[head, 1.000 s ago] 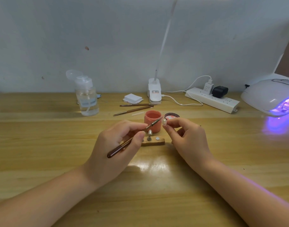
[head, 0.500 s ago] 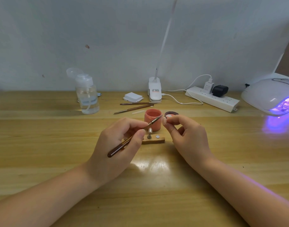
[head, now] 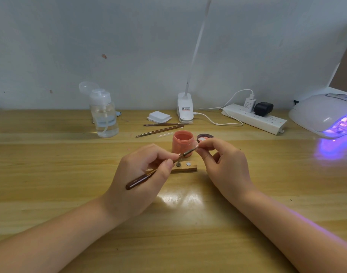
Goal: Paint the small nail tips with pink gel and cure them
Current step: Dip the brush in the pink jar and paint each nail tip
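Pinched between our right hand's [head: 225, 166] thumb and forefinger is the nail tip [head: 197, 145], small and half hidden, raised above the desk's [head: 50, 174] middle in front of the open gel pot [head: 183, 143]. Our left hand [head: 141, 174] grips the brush [head: 161, 168] like a pen, its bristles apparently touching the tip. Pressing too hard could twist the tip loose, or smear gel onto our fingertips. Any wobble risks knocking the pot or the wooden holder [head: 185, 168] beneath.

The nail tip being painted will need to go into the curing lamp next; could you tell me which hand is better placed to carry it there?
The right hand: its fingers already pinch the nail tip, and the lit curing lamp sits on its side. The left hand holds the brush.
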### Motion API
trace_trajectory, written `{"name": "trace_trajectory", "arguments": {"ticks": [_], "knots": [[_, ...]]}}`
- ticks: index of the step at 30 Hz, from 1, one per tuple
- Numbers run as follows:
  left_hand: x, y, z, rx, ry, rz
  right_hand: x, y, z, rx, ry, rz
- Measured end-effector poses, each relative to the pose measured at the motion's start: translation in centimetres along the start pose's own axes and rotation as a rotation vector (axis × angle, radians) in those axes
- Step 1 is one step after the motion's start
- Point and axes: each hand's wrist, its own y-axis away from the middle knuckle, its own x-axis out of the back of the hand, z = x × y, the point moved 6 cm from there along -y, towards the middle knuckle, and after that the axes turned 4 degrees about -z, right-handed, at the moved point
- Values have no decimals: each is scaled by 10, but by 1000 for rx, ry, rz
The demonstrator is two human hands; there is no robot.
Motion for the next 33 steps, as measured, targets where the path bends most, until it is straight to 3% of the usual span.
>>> {"name": "trace_trajectory", "arguments": {"ticks": [5, 10, 15, 28, 33], "knots": [[2, 0, 2, 6, 12, 47, 0, 0, 0, -2, -12, -10], [-1, 1, -2, 50, 42, -5, -1, 0, 1, -13, -28, -19], [2, 2, -6, 115, 152, 73, -1, 0, -1, 2, -66, -25], [2, -1, -9, 141, 244, 29, -1, -1, 1, -20, -71, -25], [19, -31, -10, 264, 174, 104, -1, -1, 3, -25, -48, -3]]}}
